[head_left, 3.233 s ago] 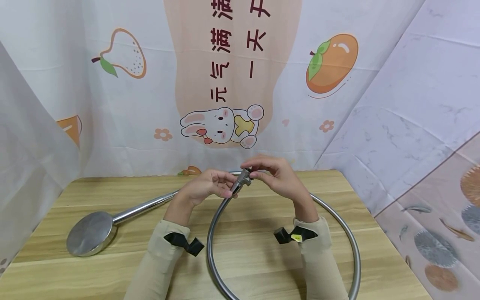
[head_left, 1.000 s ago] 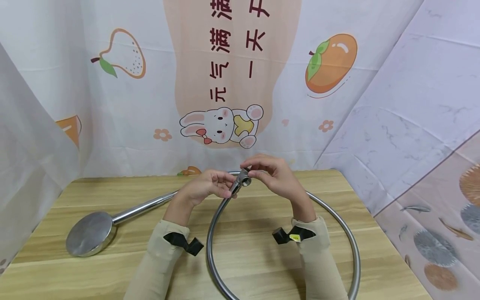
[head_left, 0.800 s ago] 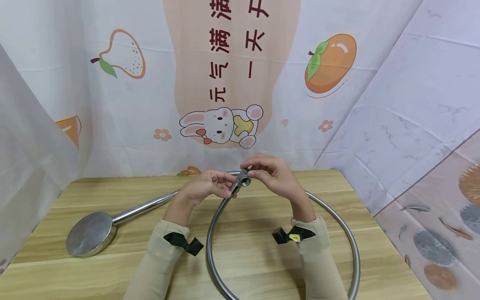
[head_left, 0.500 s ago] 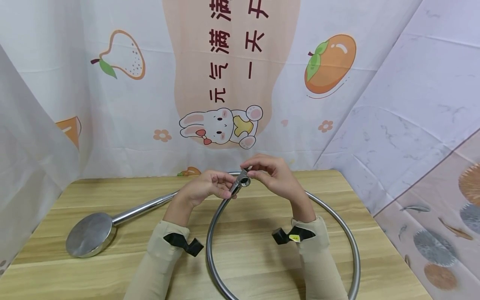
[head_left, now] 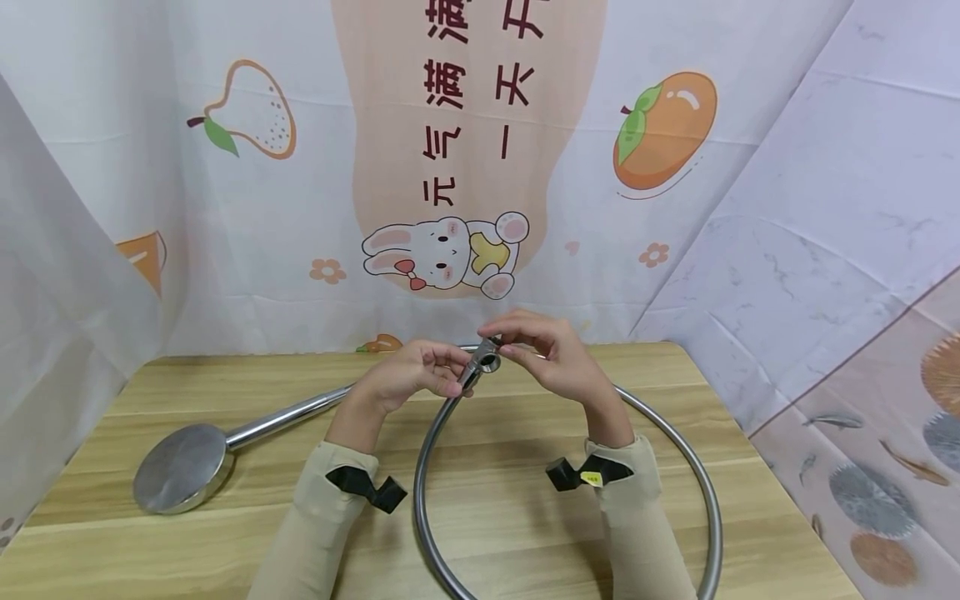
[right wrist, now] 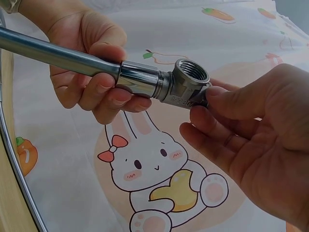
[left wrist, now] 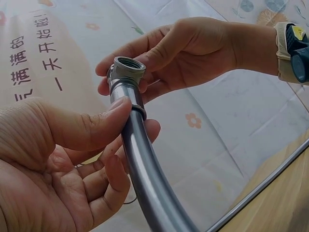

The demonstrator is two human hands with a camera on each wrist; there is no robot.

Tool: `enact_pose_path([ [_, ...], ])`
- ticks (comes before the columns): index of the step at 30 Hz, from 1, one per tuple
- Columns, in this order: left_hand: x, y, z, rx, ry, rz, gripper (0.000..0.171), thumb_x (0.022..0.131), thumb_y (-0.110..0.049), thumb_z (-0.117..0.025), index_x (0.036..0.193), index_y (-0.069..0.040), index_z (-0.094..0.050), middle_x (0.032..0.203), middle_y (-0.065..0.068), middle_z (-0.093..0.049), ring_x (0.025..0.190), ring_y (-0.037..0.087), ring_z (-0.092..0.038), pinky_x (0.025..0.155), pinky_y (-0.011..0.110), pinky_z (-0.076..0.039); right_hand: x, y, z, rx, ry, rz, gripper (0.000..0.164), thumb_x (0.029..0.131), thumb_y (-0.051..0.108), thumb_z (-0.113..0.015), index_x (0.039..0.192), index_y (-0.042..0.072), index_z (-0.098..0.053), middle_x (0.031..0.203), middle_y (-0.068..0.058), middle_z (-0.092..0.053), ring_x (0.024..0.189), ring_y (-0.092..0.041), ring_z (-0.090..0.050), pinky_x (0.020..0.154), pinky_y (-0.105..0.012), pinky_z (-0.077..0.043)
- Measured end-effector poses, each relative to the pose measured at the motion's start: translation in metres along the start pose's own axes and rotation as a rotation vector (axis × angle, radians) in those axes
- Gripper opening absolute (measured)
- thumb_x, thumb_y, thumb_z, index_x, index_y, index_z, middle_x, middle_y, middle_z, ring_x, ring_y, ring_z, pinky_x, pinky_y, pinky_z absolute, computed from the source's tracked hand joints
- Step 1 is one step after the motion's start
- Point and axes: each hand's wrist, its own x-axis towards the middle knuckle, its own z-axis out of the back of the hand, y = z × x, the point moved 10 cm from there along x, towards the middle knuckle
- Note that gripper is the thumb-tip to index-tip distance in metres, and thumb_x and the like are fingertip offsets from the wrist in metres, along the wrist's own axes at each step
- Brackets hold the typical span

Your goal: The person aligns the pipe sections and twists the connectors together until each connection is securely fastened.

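My left hand (head_left: 408, 375) pinches the smooth metal collar (right wrist: 137, 78) at one end of a grey shower hose (head_left: 422, 483), thumb on top. A small metal pipe tee (right wrist: 186, 84) sits on that collar, with a few threads showing at the joint. The tee's round side port has an inner thread and faces up toward the head camera. My right hand (head_left: 558, 354) holds the tee's far end between thumb and fingertips, which partly hide that end. Both hands are raised above the back part of the table.
A chrome shower head (head_left: 183, 468) lies on the left of the wooden table (head_left: 517, 517), its handle pointing toward the hose. The hose makes a large loop around the right forearm's side. A printed curtain (head_left: 285, 208) hangs right behind the table's back edge.
The tee has turned on the hose end, so its side port now faces the head camera. The right fingers have shifted slightly on it. The left hand stays in place on the collar.
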Motion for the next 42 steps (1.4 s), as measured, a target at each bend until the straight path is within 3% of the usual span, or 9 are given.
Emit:
enact_pose_path([
  [10,0.0013,-0.0068,-0.002,0.019,0.005,-0.006,0.048,0.086,0.007,-0.068,0.129,0.02,-0.055,0.089,-0.002,-0.075,0.085,0.014,-0.074,0.081,0.025,-0.058,0.0017,0.0014,0.0048,0.033,-0.013,0.003,0.023,0.097,0.002,-0.066,0.116,-0.01,-0.068,0.113,-0.024,-0.068,0.095,-0.019,-0.064,0.078,-0.026,-0.059],
  [26,0.0001,-0.0036,-0.004,0.042,0.01,0.015,0.046,0.086,0.003,-0.069,0.128,0.018,-0.058,0.089,-0.003,-0.075,0.087,0.014,-0.074,0.085,0.028,-0.058,-0.0007,-0.0009,0.0054,-0.009,-0.045,-0.044,0.021,0.095,0.0,-0.067,0.115,-0.006,-0.071,0.111,-0.021,-0.07,0.093,-0.018,-0.066,0.08,-0.023,-0.059],
  [42,-0.0032,-0.002,-0.0053,0.016,0.015,-0.007,0.045,0.086,0.0,-0.071,0.126,0.018,-0.059,0.09,-0.002,-0.075,0.087,0.015,-0.075,0.085,0.03,-0.058,-0.0033,-0.0056,0.0043,-0.071,-0.054,-0.105,0.021,0.094,-0.003,-0.068,0.115,0.001,-0.073,0.114,-0.015,-0.073,0.096,-0.011,-0.068,0.084,-0.031,-0.062],
])
